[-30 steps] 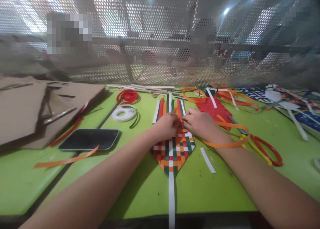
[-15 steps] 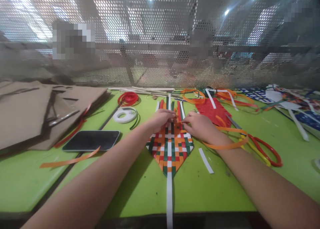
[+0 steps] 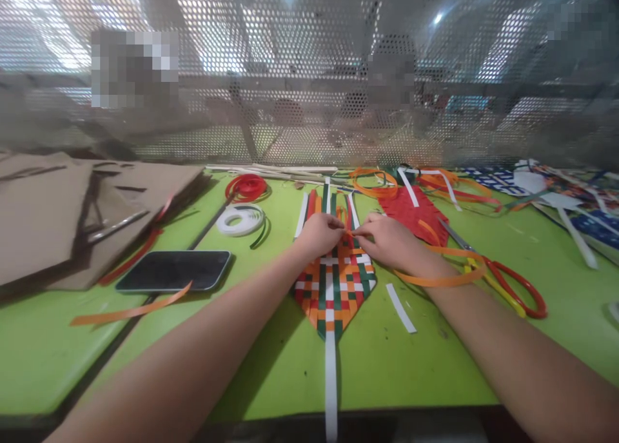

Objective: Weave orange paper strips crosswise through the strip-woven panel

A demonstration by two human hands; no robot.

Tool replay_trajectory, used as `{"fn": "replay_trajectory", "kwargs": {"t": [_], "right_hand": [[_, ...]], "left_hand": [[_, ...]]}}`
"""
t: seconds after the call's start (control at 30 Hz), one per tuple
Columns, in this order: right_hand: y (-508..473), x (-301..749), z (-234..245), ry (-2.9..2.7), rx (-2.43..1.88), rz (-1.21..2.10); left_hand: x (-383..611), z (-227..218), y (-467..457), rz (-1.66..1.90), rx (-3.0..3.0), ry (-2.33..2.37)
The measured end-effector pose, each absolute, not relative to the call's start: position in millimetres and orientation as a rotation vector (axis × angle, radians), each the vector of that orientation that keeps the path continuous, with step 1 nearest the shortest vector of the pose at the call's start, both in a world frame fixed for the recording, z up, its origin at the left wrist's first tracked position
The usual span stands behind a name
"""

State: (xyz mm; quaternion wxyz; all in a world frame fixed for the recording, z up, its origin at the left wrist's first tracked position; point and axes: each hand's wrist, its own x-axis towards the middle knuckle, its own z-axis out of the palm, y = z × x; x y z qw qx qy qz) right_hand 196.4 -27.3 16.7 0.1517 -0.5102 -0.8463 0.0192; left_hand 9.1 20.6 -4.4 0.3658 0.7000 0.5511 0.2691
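In the head view, a woven plastic-strap panel [image 3: 333, 295] lies flat on the green table [image 3: 411, 365], its long axis running away from the person, its point toward them. The left hand [image 3: 319, 235] and right hand [image 3: 389, 233] meet at its far part, fingers [image 3: 336, 222] pinched together on an orange strip [image 3: 349, 235].

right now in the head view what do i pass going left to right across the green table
cardboard sheets → black smartphone → woven strip mat → loose white strip → red-handled scissors
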Motion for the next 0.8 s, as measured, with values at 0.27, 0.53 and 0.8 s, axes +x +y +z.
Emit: {"fn": "replay_trajectory", "kwargs": {"t": [0.27,0.53,0.8], "right_hand": [[-27.1,198.7,15.3,-2.406,-1.469,0.108],[-22.2,200.3,11.0,-2.368,-1.31,0.227],[-19.7,199.5,10.4,-2.233,-1.355,0.298]], "left_hand": [[7.0,-8.7,19.6,0.72,1.752,1.361],[2.8,-1.8,13.6,0.7,1.768,1.265],[4.8,-0.9,10.1,0.683,1.778,1.227]]}}
